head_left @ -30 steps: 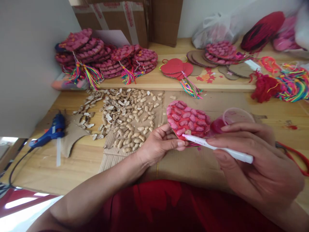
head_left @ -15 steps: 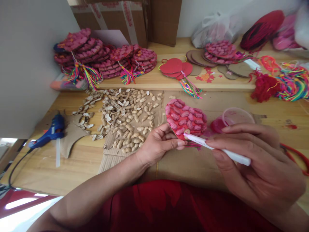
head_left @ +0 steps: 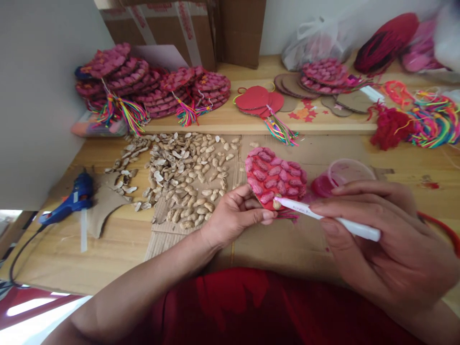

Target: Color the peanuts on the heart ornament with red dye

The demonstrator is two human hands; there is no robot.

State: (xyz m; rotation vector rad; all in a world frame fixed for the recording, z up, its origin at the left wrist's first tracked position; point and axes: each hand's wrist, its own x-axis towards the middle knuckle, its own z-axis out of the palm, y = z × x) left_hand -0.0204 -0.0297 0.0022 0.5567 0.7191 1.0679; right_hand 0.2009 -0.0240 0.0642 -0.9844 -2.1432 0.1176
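Note:
My left hand (head_left: pixel 235 214) pinches the lower edge of a heart-shaped card (head_left: pixel 275 177) covered with pink-painted peanut shells, holding it tilted above the cardboard sheet (head_left: pixel 287 244). My right hand (head_left: pixel 381 239) grips a white brush handle (head_left: pixel 330 219); its tip touches an unpainted shell at the heart's bottom point. A clear plastic cup of pink paint (head_left: pixel 341 175) sits just behind my right hand's fingers.
Loose peanut shells (head_left: pixel 183 175) cover the cardboard to the left. A blue glue gun (head_left: pixel 68 201) lies at the far left beside a cardboard star. Stacks of finished pink hearts with tassels (head_left: pixel 151 88), red hearts (head_left: pixel 260 100) and coloured threads (head_left: pixel 431 122) fill the raised back shelf.
The brush tip has moved slightly onto the unpainted shell at the heart's point. The view has shifted a little; both hands stay on their objects.

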